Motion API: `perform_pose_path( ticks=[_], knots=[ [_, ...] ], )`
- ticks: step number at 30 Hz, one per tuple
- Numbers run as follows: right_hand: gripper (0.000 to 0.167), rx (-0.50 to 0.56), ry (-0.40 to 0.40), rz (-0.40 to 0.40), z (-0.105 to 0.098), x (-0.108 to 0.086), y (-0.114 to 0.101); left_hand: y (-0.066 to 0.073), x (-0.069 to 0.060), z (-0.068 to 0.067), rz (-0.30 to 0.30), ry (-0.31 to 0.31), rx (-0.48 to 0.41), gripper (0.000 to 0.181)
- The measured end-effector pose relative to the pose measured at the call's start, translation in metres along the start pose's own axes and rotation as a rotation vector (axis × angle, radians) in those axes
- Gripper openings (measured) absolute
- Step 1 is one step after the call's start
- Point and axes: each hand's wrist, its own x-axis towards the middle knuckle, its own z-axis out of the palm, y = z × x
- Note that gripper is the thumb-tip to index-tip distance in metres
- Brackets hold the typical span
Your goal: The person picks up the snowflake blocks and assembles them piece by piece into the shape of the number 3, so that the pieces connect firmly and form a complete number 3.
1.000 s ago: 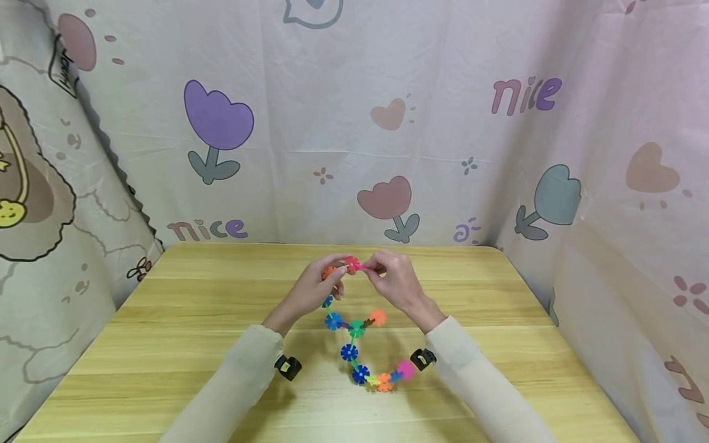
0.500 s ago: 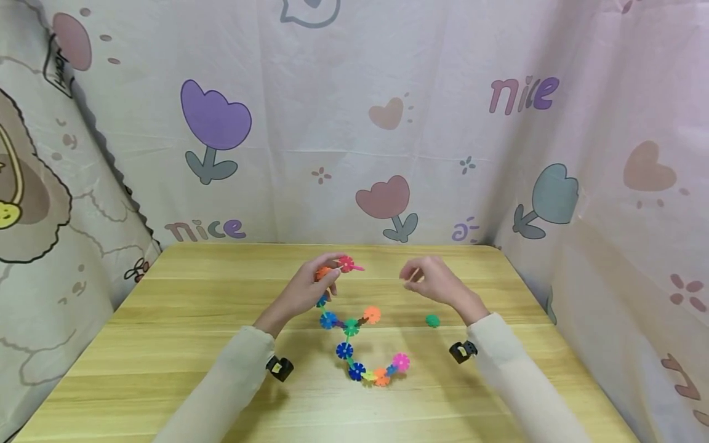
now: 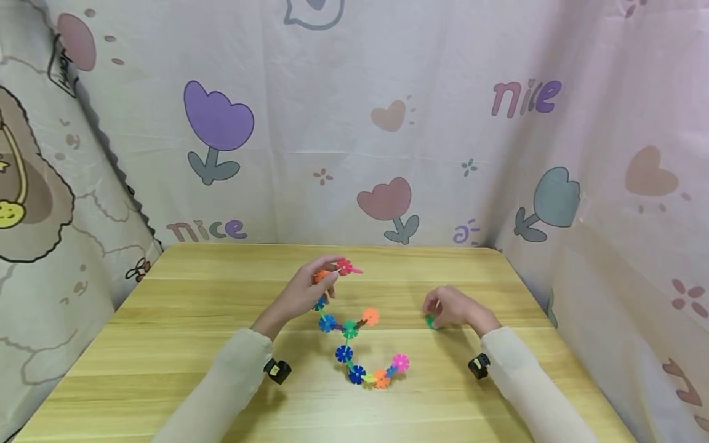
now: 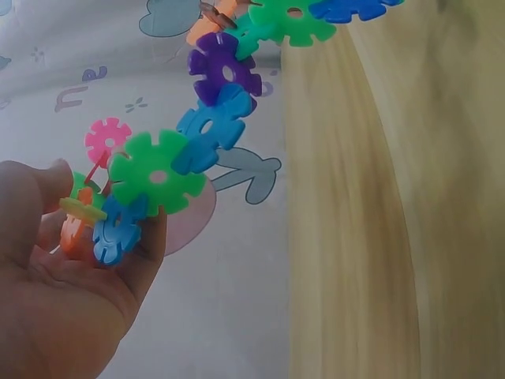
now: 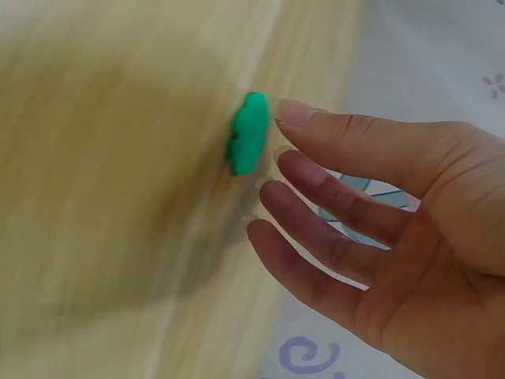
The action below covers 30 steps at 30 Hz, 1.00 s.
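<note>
My left hand [image 3: 301,289] grips a chain of interlocking plastic snowflake discs [image 3: 344,354] near its upper end, above the table. A pink disc [image 3: 344,266] pokes out past the fingertips. In the left wrist view, orange, yellow and blue discs sit among the fingers, and a green disc [image 4: 140,189] leads on to the rest of the chain. Over at the right, my right hand [image 3: 453,306] is low over a loose green snowflake disc [image 5: 249,134]. Its fingers are loosely bent, with the thumb tip close by the disc; the right wrist view shows no grip on it.
A wood-grain table [image 3: 194,344] lies under both hands. Behind it and at the sides hang patterned cloths [image 3: 310,111]. The lower part of the chain curves between the forearms, ending in a magenta disc [image 3: 401,362].
The right hand has let go of the pink piece at the chain's end and moved right and down to the loose green disc. The left hand keeps its grip, shifting slightly left.
</note>
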Motion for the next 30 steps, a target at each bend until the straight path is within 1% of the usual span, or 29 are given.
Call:
perform_pose_path(
  ticks=[3,8,13,17,19,22,26,30],
  knots=[
    [0.027,0.013,-0.006,0.009,0.005,0.0,0.005,-0.003,-0.001,0.0,0.0,0.003,0.008,0.041],
    [0.027,0.007,-0.004,-0.018,0.01,0.0,0.01,-0.004,-0.002,0.0,-0.002,0.002,-0.006,0.041],
    [0.024,-0.006,0.014,-0.049,0.01,0.0,0.014,-0.005,-0.002,0.001,-0.002,0.001,-0.009,0.041],
    [0.018,-0.013,0.041,-0.062,0.005,0.003,0.012,-0.004,-0.002,0.003,-0.004,0.001,-0.009,0.041],
    [0.016,0.005,0.063,-0.059,0.001,0.005,0.007,-0.003,-0.002,0.003,-0.005,0.002,-0.009,0.041],
    [0.014,0.039,0.118,-0.062,-0.004,0.01,-0.005,-0.001,-0.002,0.002,-0.006,0.002,-0.011,0.041],
    [0.01,0.092,0.204,-0.088,-0.009,0.016,-0.033,0.001,-0.002,0.001,-0.003,0.001,-0.006,0.041],
    [0.009,0.123,0.266,-0.131,-0.012,0.021,-0.063,0.002,-0.003,0.0,0.002,0.004,0.003,0.042]
  ],
)
